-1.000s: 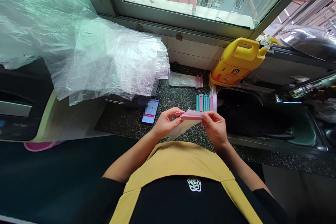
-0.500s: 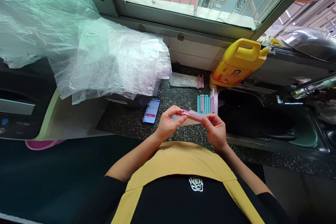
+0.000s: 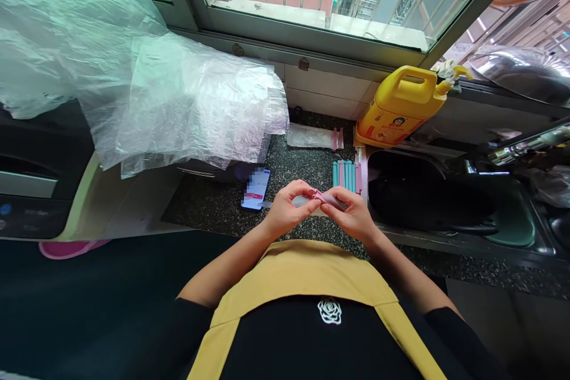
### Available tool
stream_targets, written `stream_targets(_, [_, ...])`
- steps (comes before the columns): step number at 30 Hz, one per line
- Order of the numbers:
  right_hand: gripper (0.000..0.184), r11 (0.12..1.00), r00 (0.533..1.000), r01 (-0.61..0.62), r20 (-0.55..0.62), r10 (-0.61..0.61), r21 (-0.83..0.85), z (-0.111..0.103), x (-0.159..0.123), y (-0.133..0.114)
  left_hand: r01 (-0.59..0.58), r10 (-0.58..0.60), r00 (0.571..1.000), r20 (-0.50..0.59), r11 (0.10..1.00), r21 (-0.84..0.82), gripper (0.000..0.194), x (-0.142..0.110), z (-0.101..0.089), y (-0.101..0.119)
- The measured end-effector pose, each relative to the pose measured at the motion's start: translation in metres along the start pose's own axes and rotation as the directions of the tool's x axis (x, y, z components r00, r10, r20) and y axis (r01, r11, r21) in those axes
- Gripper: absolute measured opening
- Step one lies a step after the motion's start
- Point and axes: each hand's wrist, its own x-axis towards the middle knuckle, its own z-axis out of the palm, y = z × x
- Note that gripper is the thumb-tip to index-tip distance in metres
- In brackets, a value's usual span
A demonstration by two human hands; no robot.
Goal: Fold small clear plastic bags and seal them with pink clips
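Observation:
Both hands meet at a pink bag clip [image 3: 317,195] above the counter, with a piece of translucent plastic around or beside it, partly hidden by fingers. My left hand [image 3: 289,208] pinches the clip's left end between thumb and fingers. From the right, my right hand [image 3: 355,214] pinches the same piece, its fingertips almost touching the left ones. Just beyond the hands lies a row of teal and pink bag clips [image 3: 346,174]. Behind that row rests a clear plastic bag [image 3: 309,136] with two pink clips across its right end.
A phone [image 3: 257,190] lies left of my hands. Large clear plastic sheets [image 3: 200,95] cover the back left. A yellow pump jug [image 3: 398,107] stands at the back right, beside the sink [image 3: 521,219] holding a dark pan [image 3: 431,202]. A barred window is behind.
My right hand has slid left along the pink clip, closing up to my left hand. The left hand has stayed about where it was, still pinching.

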Motion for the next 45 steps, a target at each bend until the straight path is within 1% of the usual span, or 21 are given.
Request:
stream_targets(5, [0.023,0.996,0.998,-0.063,0.014,0.062,0.061,0.006,-0.003,0.000,0.012,-0.012,1.000,0.003,1.000,0.024,0.020,0.000,0.000,0.002])
stream_targets(10, [0.025,0.989,0.994,-0.103,-0.018,0.106,0.103,0.008,-0.008,0.005,0.020,-0.020,1.000,0.014,1.000,0.017,0.019,0.000,0.002,0.000])
stream_targets(18, [0.023,0.992,0.995,-0.075,-0.056,0.081,0.102,0.008,-0.008,0.004,0.058,-0.057,0.998,0.018,0.997,-0.043,0.020,0.002,0.003,0.000])
stream_targets(23, [0.025,0.993,0.994,-0.071,-0.070,0.078,0.099,0.008,-0.007,0.001,0.086,-0.086,0.996,-0.008,0.995,-0.053,0.022,0.002,0.004,0.000])
stream_targets(32, [0.027,0.993,0.994,-0.073,-0.073,0.080,0.092,0.008,-0.004,0.001,0.072,-0.074,0.996,-0.043,0.997,-0.041,0.025,0.002,0.005,-0.002])
stream_targets(39, [0.029,0.994,0.993,-0.078,-0.084,0.084,0.080,0.009,-0.003,0.001,0.068,-0.070,0.996,-0.047,0.997,-0.036,0.024,0.003,0.005,-0.004])
stream_targets(41, [0.029,0.994,0.993,-0.079,-0.081,0.085,0.082,0.008,-0.003,0.002,0.073,-0.074,0.997,-0.022,0.997,-0.040,0.027,0.005,0.003,-0.004])
stream_targets(42, [0.029,0.994,0.993,-0.079,-0.081,0.086,0.080,0.007,-0.002,0.002,0.071,-0.071,0.997,0.009,0.997,-0.038,0.028,0.006,0.001,-0.005])
stream_targets(44, [0.027,0.994,0.993,-0.083,-0.080,0.088,0.066,0.003,0.000,0.002,0.066,-0.066,0.992,0.104,0.998,0.005,0.028,0.010,-0.004,-0.007])
stream_targets(45, [0.026,0.995,0.993,-0.085,-0.081,0.089,0.055,0.000,0.001,0.001,0.063,-0.072,0.985,0.156,0.996,0.057,0.030,0.011,-0.006,-0.010])
